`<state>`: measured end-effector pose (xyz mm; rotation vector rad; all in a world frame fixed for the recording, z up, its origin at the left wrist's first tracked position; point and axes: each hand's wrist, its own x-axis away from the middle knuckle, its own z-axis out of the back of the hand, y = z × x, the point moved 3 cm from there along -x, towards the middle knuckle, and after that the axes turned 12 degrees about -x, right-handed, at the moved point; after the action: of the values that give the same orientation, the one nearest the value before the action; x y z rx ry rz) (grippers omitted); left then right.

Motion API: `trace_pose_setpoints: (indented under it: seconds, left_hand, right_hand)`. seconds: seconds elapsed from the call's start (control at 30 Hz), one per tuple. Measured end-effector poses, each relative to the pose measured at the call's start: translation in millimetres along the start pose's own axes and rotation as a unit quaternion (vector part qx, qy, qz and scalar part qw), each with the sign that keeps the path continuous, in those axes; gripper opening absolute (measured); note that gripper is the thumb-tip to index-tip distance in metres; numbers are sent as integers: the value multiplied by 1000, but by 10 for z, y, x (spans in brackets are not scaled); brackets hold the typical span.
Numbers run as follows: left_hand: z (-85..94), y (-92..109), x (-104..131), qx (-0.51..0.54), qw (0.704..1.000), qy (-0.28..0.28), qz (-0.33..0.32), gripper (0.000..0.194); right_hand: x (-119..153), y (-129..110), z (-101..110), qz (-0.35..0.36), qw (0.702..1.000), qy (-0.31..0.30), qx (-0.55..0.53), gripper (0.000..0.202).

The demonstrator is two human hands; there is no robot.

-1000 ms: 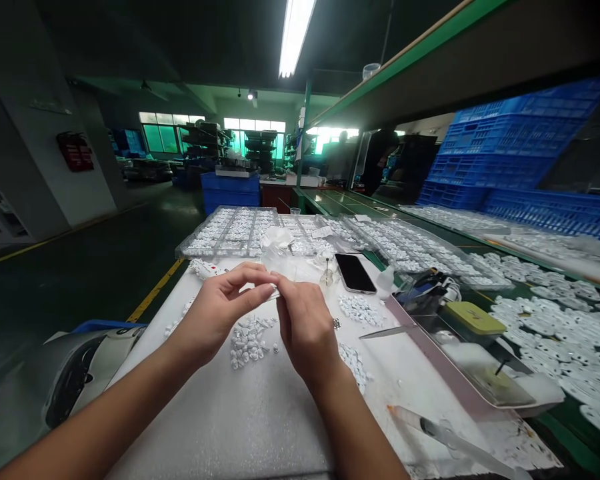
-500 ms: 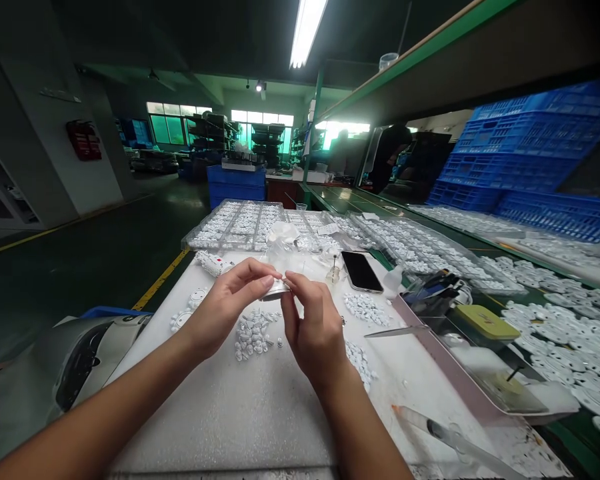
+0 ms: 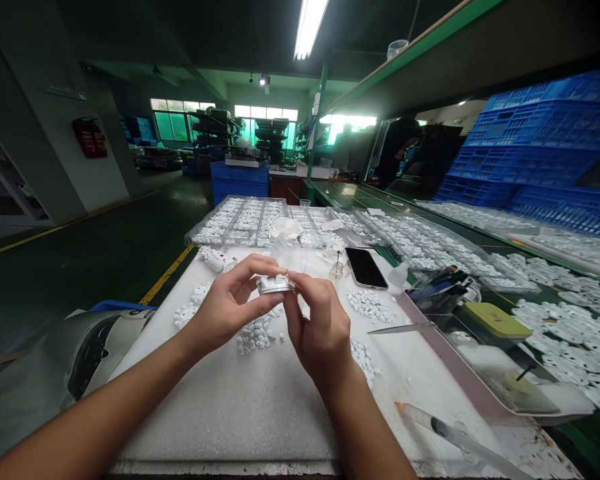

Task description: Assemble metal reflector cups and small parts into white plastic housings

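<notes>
Between both hands, above the white work surface (image 3: 220,413), is a small round white part (image 3: 274,285) with a rim and raised bits on top. My left hand (image 3: 230,300) grips its left side, thumb below and fingers above. My right hand (image 3: 317,320) pinches its right edge with thumb and forefinger. Just beneath the hands lies a pile of small white pieces (image 3: 256,335). Two more piles sit to the right, one of small white pieces (image 3: 371,305) farther back. A few white discs (image 3: 186,315) lie left of my left hand.
A black phone (image 3: 367,268), tweezers (image 3: 400,328) and a syringe (image 3: 445,433) lie on the right. A pink-sided tray (image 3: 460,373) holds tools and a yellow-lidded box (image 3: 497,320). Behind stand clear trays of white parts (image 3: 245,220). Blue crates (image 3: 530,147) are stacked at right.
The round part is now tilted so that more of its top and side shows. My left fingers have opened wider around it and the left thumb has moved underneath. The view has shifted slightly.
</notes>
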<state>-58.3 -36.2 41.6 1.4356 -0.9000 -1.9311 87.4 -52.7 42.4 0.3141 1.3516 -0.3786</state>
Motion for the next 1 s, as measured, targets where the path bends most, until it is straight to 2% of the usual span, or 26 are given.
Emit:
trace_pose_setpoints:
  seconds: [0.07,0.2,0.37,0.5,0.7,1.0]
  left_hand:
    - [-11,24,12,31,999,15,41,11]
    - [-40,49,10,85,985,52,139,12]
    - [-59,30,-10,167,966,53,193,10]
    - [-39,19,-28,201,957,45,206,8]
    - [7,24,-29,174,965,37,195,9]
    - [-86,-12,1,213,956,69,191,10]
  right_hand:
    - [-6,-8,-3,3,1000,-5,2,33]
    - [4,-9,-20,10,999,-31,5,28]
    - [35,2,-37,18,998,-53,-2,24]
    - [40,0,-44,25,998,-54,-1,25]
    - [42,-8,-46,22,998,-58,-2,24]
    - [-6,-36,-35,-13,999,-44,-16,18]
